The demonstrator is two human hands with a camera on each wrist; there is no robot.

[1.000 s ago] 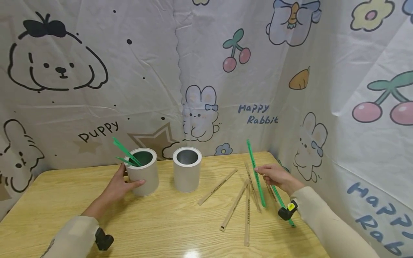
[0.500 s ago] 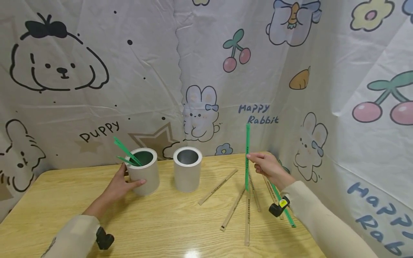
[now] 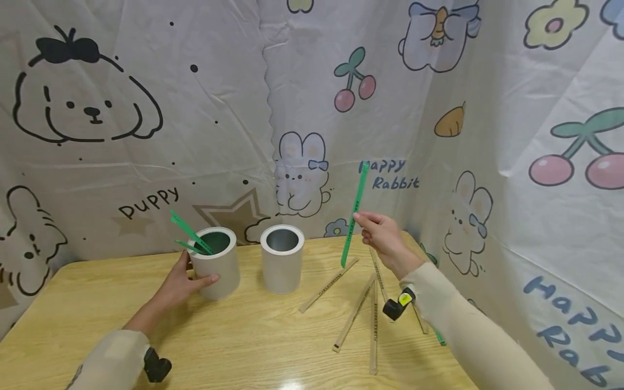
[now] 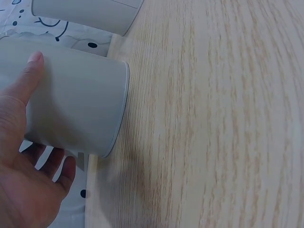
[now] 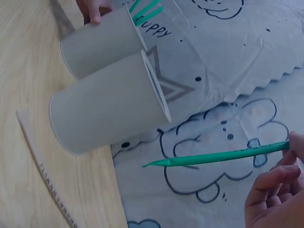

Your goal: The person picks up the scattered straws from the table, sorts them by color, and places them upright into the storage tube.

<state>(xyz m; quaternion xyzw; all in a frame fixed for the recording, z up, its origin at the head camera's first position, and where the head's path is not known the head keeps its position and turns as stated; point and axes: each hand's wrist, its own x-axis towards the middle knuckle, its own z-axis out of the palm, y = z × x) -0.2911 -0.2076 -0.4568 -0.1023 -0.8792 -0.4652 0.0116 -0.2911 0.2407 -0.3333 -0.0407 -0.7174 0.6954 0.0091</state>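
Observation:
My left hand (image 3: pixel 177 279) grips the left of two off-white canisters (image 3: pixel 223 276), its thumb along the near side and fingers round the outer side. Two green wrapped straws (image 3: pixel 187 226) lean out of that canister's rim. My right hand (image 3: pixel 387 241) pinches another green wrapped straw (image 3: pixel 361 189) between thumb and fingers, near its middle. That straw (image 5: pixel 213 157) is held in the air, tilted, its lower end to the right of the second canister (image 3: pixel 283 271). The second canister stands upright; only its grey inner wall shows at its mouth.
Several tan wrapped straws (image 3: pixel 374 330) lie spread on the wooden table (image 3: pixel 234 346), right of the canisters. Another green straw (image 3: pixel 440 338) lies partly hidden under the right forearm. A printed cloth (image 3: pixel 219 141) hangs close behind the table's back edge.
My right hand has lifted the green straw off the pile and moved it up and left towards the canisters. The left hand still holds its canister in place.

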